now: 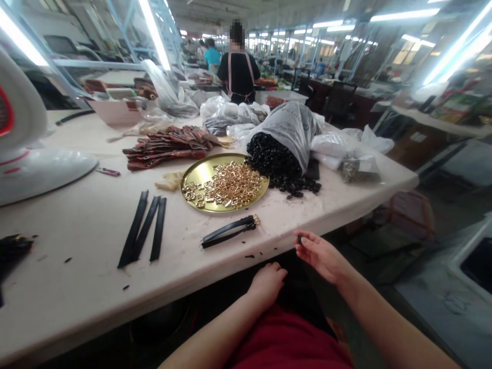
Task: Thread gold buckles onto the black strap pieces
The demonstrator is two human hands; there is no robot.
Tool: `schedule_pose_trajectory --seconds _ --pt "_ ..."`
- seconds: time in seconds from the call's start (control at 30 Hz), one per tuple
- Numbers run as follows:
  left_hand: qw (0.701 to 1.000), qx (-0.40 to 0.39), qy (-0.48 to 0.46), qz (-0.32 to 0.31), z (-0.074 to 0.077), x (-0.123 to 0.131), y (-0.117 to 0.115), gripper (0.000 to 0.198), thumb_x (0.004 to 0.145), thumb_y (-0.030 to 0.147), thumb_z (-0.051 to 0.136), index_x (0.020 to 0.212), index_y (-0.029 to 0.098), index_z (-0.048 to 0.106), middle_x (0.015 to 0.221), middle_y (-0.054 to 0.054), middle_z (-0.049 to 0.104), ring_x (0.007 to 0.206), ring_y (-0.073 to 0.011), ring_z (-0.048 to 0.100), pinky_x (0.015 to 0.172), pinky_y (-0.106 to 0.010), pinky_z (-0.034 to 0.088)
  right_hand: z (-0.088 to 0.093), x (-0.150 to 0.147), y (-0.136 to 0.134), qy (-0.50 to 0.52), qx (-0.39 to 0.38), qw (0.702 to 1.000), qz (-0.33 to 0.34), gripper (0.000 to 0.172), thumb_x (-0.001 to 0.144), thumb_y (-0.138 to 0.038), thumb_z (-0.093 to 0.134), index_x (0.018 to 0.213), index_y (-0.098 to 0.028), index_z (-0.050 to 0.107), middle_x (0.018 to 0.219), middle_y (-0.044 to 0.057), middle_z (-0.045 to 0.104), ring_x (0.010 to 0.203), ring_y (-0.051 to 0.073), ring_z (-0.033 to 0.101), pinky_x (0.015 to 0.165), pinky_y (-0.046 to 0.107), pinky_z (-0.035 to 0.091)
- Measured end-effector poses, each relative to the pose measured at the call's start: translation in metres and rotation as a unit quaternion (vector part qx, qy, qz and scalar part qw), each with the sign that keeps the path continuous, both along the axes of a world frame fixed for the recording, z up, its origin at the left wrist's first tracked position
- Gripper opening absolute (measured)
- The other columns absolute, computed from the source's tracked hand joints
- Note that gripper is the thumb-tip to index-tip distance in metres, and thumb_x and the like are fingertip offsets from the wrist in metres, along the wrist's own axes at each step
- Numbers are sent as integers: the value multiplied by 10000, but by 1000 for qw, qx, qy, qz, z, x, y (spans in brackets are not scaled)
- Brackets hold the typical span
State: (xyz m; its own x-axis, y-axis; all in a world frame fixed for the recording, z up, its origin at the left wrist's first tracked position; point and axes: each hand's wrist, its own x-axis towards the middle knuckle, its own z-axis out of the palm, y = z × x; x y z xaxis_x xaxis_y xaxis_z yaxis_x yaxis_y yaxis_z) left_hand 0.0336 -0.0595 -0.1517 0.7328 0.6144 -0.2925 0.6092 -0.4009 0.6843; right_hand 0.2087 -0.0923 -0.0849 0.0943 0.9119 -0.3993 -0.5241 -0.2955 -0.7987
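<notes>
Between the thumb and fingers of my right hand (319, 255), just off the table's front edge, is a small black piece (299, 239). My left hand (268, 281) is below the edge with its fingers curled; what it holds, if anything, is hidden. Black straps with gold buckles (226, 231) lie on the table near the edge. Behind them a round gold tray (200, 171) bears a heap of gold buckles (234, 183). Many small black pieces (269, 156) spill from a grey plastic bag (290, 123) to the tray's right. Several flat black strips (144, 230) lie further left.
A white machine (34, 169) stands at the left. Brown strips (165, 146) are piled behind the tray, near plastic bags (234, 114). Another bag (359, 169) lies at the right. A person in a black shirt (238, 72) stands beyond the table (84, 225).
</notes>
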Motion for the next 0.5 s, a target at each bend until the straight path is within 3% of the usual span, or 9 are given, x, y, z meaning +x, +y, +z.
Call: schedule_pose_trajectory --seconds 0.13,0.23,0.3,0.37,0.43,0.5 --pt "999 23 -33 6 6 0 3 63 713 169 549 741 186 602 846 -53 596 866 -217 542 778 -316 395 10 -7 -17 67 20 998 10 202 721 -194 677 916 -193 627 824 0 669 634 67 605 616 187 496" --pt "996 23 -83 32 24 -14 1 114 788 221 455 855 188 541 841 -35 604 809 -178 559 716 -280 416 17 -10 -23 88 47 995 -1 170 728 -189 671 891 -196 626 828 8 678 641 71 602 599 185 488" --pt "984 -40 -157 74 40 -22 -1 173 820 224 387 960 189 482 815 -14 599 718 -139 569 647 -248 428 22 -13 -23 100 72 992 -23 192 728 -193 672 913 -207 622 800 -1 676 636 68 592 591 178 481" --pt "942 -176 -255 132 57 -28 -4 194 819 221 388 1000 187 449 759 12 578 555 -93 535 537 -213 411 26 -16 -19 107 90 989 -45 227 726 -196 675 946 -209 618 766 -6 673 621 64 582 572 165 472" --pt "866 -327 -335 174 74 -30 -6 181 818 248 424 980 174 458 704 25 557 439 -55 463 444 -181 353 30 -18 -14 106 92 988 -61 214 720 -183 680 926 -196 625 768 4 679 622 65 582 565 158 474" --pt "800 -429 -376 185 88 -28 -9 171 824 279 450 938 156 482 681 16 557 433 -42 458 425 -163 327 33 -21 -10 106 82 988 -70 155 707 -159 689 850 -182 632 811 20 688 630 69 591 570 158 485"
